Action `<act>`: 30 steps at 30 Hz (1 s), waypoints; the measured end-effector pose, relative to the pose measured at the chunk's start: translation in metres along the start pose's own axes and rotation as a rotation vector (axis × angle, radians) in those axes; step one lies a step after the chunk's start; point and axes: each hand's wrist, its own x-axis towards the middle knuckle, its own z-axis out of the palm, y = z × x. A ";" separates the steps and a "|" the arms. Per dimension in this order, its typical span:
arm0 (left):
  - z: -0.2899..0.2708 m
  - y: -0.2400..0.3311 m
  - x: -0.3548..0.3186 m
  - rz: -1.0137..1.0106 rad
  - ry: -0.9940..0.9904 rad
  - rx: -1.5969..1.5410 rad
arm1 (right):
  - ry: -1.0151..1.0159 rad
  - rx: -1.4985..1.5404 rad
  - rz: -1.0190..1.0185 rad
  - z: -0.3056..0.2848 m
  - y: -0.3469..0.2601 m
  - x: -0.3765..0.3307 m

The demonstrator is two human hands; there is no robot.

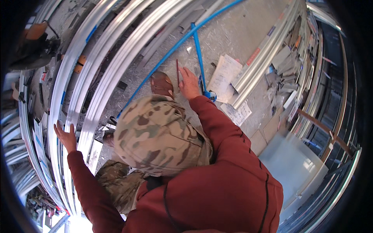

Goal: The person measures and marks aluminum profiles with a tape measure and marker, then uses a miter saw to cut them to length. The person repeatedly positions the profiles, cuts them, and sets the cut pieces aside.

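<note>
We see the scene from high above a person in a dark red sweatshirt [233, 186] and a camouflage cap [159, 136], whose soft mottled cloth fills the middle of the view.

The left hand [66, 136] is spread wide, fingers apart, and lies flat on a long aluminium profile [58, 116]. That profile is smooth, bright and ribbed along its length, and it bends with the lens as it runs from the lower left up toward the top. More aluminium profiles [112, 66] of the same brushed silver lie just beside it in parallel rows.

The right hand [189, 83] is closed narrowly around a thin, dark red pencil [178, 73], which points up and away from the fingers. The hand sits beside a blue hose [175, 46], a slim glossy line that curves across the floor, with a straight blue branch [199, 58] ending in a small blue fitting [210, 94] near the wrist.

A brown shoe [161, 83], rounded and scuffed, stands on the grey floor [241, 35], which is rough and strewn with pale metal shavings. Sheets of printed paper [225, 73] lie flat just to the right of the hand, touching a short bundle of silver profiles [260, 66]. Farther right there is a heap of grey offcuts [285, 66], and below it a pale, frosted flat panel [291, 163] rests at a slant.
</note>
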 end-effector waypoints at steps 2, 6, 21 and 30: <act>-0.004 -0.008 -0.014 -0.011 -0.005 0.036 | -0.038 0.092 0.109 -0.020 0.018 -0.031; 0.005 -0.043 -0.019 -0.023 -0.017 0.046 | -0.057 0.090 0.379 -0.058 0.055 -0.090; -0.005 -0.004 -0.011 -0.025 0.005 -0.068 | -0.423 -0.073 0.692 0.001 0.075 -0.024; -0.024 0.012 0.056 -0.138 0.235 -0.058 | -0.131 0.849 0.521 -0.065 0.009 0.045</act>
